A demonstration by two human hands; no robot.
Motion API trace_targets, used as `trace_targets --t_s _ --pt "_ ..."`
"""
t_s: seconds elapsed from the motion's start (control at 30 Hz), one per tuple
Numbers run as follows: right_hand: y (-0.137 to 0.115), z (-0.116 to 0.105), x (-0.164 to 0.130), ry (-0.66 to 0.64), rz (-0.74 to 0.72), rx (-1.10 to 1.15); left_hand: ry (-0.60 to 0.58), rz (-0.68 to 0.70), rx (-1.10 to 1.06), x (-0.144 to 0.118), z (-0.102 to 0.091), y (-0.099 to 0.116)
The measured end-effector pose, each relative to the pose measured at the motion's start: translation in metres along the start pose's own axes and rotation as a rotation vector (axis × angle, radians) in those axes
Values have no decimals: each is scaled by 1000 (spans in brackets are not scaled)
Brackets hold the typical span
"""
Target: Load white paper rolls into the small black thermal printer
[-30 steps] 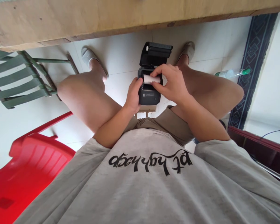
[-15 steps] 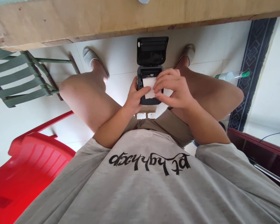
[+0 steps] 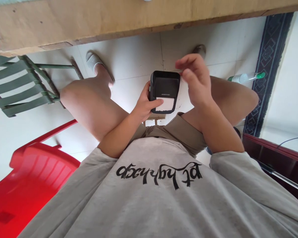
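My left hand (image 3: pixel 144 103) grips a small black portable printer (image 3: pixel 166 84) by its left side, fingers underneath. The thumb of that hand presses on a strip of white paper (image 3: pixel 167 104) that comes out from under the printer's closed lid and lies over its near part. To the right of the printer, apart from it, my right hand (image 3: pixel 195 77) is raised with fingers bent and spread, holding nothing that I can see. The printer sits above the gap between my knees.
A wooden table edge (image 3: pixel 129 24) runs across the top. At left are a green slatted folding chair (image 3: pixel 22 82) and a red plastic chair (image 3: pixel 39 172). A clear bottle with a green cap (image 3: pixel 247 77) lies beyond my right knee on the tiled floor (image 3: pixel 134 62).
The printer's lid, which stood raised, is now closed over the paper. My right hand has let go of the paper and moved up and right. My left hand keeps its hold.
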State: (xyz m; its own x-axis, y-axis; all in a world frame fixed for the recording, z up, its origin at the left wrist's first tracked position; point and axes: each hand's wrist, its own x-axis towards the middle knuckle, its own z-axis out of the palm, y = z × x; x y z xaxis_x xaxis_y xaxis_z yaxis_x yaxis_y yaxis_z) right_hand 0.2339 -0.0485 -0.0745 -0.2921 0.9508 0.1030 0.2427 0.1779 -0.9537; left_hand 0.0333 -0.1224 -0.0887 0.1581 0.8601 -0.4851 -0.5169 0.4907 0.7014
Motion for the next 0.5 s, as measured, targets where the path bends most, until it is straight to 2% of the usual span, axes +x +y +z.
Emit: trace_targets --t_s 0.1,0.17,0.37,0.43,0.5 --pt "-3 5 -5 -245 48 -124 29 23 -43 -2 1 2" --pt "-3 10 -7 -318 60 -151 56 27 -53 -3 1 3" --pt "-1 18 -5 -304 -2 -242 65 34 -79 -3 3 5" --pt "-5 8 -1 -282 -30 -293 59 32 -94 -3 2 4" --pt "-17 -15 8 -210 -81 -320 64 27 -110 -2 1 4"
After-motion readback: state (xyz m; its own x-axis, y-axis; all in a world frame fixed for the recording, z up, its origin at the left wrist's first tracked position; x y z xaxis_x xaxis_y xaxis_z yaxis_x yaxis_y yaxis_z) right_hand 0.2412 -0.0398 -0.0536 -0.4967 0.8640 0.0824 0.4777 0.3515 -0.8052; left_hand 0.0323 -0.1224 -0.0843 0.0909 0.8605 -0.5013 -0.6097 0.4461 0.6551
